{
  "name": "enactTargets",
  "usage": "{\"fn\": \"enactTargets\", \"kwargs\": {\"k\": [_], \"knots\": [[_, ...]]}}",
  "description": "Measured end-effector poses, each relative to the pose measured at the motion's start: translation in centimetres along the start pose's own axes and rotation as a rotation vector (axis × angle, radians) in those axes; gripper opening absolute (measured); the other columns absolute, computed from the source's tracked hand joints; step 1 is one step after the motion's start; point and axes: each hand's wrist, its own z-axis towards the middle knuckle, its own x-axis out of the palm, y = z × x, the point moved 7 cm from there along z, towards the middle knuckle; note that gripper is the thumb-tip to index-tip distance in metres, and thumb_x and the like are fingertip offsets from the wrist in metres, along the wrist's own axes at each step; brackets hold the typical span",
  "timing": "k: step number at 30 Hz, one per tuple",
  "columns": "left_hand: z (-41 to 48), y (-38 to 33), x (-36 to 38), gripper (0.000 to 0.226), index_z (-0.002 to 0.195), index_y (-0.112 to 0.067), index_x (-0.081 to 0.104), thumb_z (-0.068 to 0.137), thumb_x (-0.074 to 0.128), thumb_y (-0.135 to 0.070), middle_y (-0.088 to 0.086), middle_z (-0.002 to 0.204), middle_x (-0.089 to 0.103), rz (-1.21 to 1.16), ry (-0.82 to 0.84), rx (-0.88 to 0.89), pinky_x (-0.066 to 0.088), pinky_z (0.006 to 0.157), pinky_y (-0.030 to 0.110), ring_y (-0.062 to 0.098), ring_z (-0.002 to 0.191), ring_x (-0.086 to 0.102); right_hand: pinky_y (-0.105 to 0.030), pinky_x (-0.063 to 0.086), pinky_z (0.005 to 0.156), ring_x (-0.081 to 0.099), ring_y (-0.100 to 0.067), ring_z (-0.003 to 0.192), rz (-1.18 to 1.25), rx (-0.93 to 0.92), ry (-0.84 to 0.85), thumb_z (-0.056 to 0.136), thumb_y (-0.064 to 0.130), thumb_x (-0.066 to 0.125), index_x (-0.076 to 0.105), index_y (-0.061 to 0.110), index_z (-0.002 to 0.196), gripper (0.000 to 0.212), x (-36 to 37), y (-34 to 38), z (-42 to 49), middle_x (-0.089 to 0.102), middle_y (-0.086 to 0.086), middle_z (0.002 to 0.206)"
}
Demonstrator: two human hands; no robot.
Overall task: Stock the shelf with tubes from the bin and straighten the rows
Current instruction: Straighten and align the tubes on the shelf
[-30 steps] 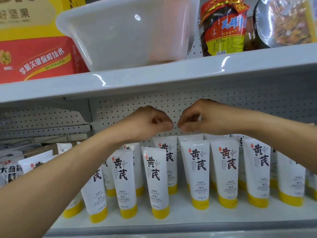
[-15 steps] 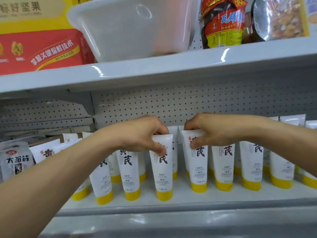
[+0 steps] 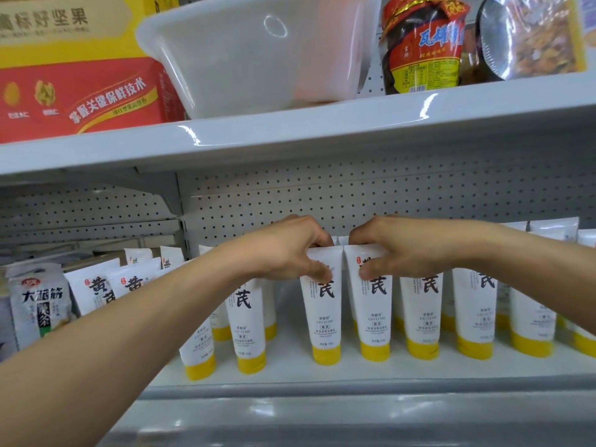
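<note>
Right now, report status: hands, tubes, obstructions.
Left hand pinching front tube at its top. Right hand pinching neighbouring tube. Both upright, caps down. More tubes close behind.

Pinches with the left grip (image 3: 290, 250) the flat top of a white tube (image 3: 324, 317) at centre frame. Pinches with the right grip (image 3: 396, 250) the top of the neighbouring tube (image 3: 374, 317), just beside it. Keeps both upright on yellow caps on the lower shelf (image 3: 290, 372), among more tubes right and lower left. Carries on the upper shelf (image 3: 322, 130) a translucent bin (image 3: 258, 59), a red-and-yellow box (image 3: 80, 91) upper left, a jar (image 3: 422, 53) upper right.
</note>
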Motion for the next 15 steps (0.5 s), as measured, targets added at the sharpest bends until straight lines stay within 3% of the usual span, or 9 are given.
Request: {"fn": "enactTargets", "kwargs": {"k": [9, 15], "knots": [[0.20, 0.07, 0.07, 0.014, 0.088, -0.021, 0.069, 0.081, 0.074, -0.032, -0.009, 0.077, 0.065, -0.019, 0.005, -0.016, 0.046, 0.066, 0.027, 0.007, 0.071, 0.057, -0.034, 0.049, 0.069, 0.059, -0.012, 0.078, 0.021, 0.001, -0.006, 0.089, 0.034, 0.063, 0.058, 0.019, 0.087, 0.016, 0.00, -0.20, -0.07, 0.060, 0.008, 0.085], [0.08, 0.16, 0.04, 0.014, 0.090, -0.022, 0.069, 0.081, 0.074, -0.032, -0.011, 0.076, 0.064, -0.039, -0.006, -0.018, 0.047, 0.067, 0.027, 0.006, 0.071, 0.057, -0.039, 0.052, 0.075, 0.061, -0.014, 0.082, 0.018, 0.007, -0.003, 0.089, 0.035, 0.064, 0.059, 0.020, 0.088, 0.015, 0.02, -0.19, 0.00, 0.063, 0.007, 0.088]]}}
